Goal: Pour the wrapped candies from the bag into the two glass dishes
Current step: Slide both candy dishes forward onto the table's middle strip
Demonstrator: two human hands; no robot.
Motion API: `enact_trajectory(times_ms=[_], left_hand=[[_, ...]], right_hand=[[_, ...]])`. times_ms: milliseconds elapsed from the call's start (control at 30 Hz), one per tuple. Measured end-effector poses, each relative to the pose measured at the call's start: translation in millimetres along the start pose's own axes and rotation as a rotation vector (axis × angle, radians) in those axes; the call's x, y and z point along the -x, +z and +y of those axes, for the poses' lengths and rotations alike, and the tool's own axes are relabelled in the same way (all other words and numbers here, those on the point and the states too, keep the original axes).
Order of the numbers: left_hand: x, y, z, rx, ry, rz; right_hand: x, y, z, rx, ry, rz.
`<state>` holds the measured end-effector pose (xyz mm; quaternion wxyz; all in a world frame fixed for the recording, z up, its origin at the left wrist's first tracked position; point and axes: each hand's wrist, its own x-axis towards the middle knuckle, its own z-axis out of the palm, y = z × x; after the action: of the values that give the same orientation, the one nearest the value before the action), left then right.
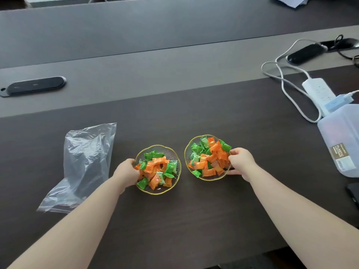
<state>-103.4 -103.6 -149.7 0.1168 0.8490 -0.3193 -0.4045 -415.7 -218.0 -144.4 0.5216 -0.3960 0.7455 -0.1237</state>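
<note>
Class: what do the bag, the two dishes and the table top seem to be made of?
Bag: thin clear plastic film, crinkled and glossy.
Left dish and right dish: clear ribbed glass, gold-looking rims.
Table: dark matte wood-grain surface, possibly laminate.

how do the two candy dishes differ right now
The left dish sits nearer the person, beside the empty bag; the right dish sits farther back. The left hand holds the left dish at its left rim, while the right hand holds the right dish at its right rim. The right dish looks fuller. Both are clear glass with gold rims, holding orange and green candies.
</note>
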Motion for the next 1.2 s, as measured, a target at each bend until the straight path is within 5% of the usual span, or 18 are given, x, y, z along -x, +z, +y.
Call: enact_trajectory(times_ms=[167, 633, 1200], left_hand=[[-4.8, -0.6, 2.6, 0.382, -0.125, -0.069], [-63.8, -55.0, 69.9, 0.863, -0.158, -0.024], [-223.3, -95.9, 193.1, 1.08, -0.094, 0.064]], right_hand=[[-5.2, 6.5, -8.4, -0.091, -0.008, -0.068], [-63.7, 24.6, -109.4, -0.444, -0.019, 0.005], [-203.5, 48.6, -257.5, -0.649, -0.054, 0.154]])
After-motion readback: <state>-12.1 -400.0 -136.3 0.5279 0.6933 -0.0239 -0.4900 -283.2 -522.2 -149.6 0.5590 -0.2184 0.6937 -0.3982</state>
